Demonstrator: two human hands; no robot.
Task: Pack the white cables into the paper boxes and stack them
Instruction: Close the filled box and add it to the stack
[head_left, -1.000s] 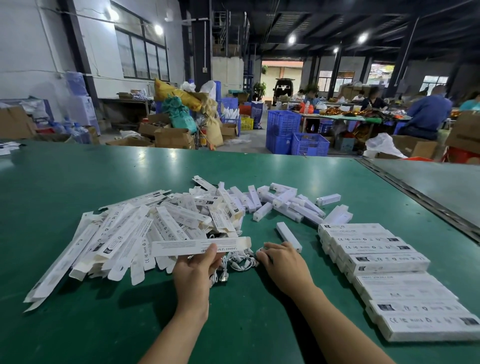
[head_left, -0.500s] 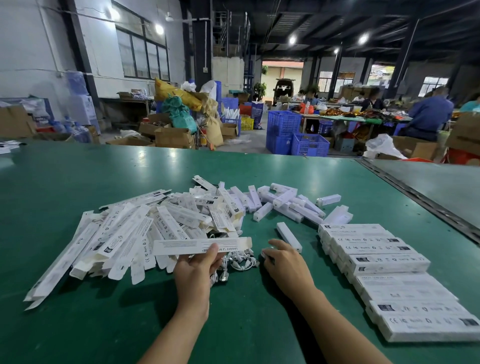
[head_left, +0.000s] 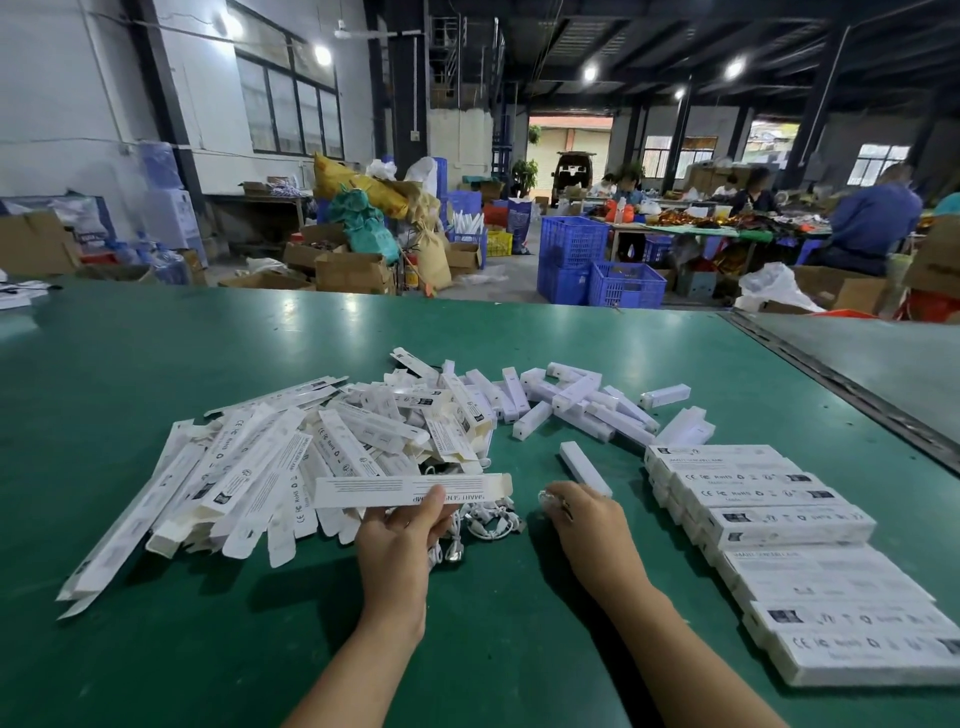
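My left hand (head_left: 397, 540) holds a long white paper box (head_left: 410, 490) level above the green table (head_left: 156, 338), its open end to the right. My right hand (head_left: 584, 525) pinches a small coiled white cable (head_left: 551, 501) in clear wrap just right of a tangle of white cables (head_left: 485, 522). A heap of flat empty paper boxes (head_left: 249, 462) lies to the left. Filled boxes (head_left: 769, 514) are stacked in rows at the right.
Short white plastic bars (head_left: 576, 400) lie scattered behind the hands, one single bar (head_left: 584, 467) close to my right hand. A metal seam (head_left: 831, 384) runs along the table's right side. Blue crates (head_left: 597, 270), cartons and seated people are beyond the far edge.
My right hand has drawn slightly right, away from the cable tangle, with a small coil in its fingers. The left hand keeps the box about where it was.
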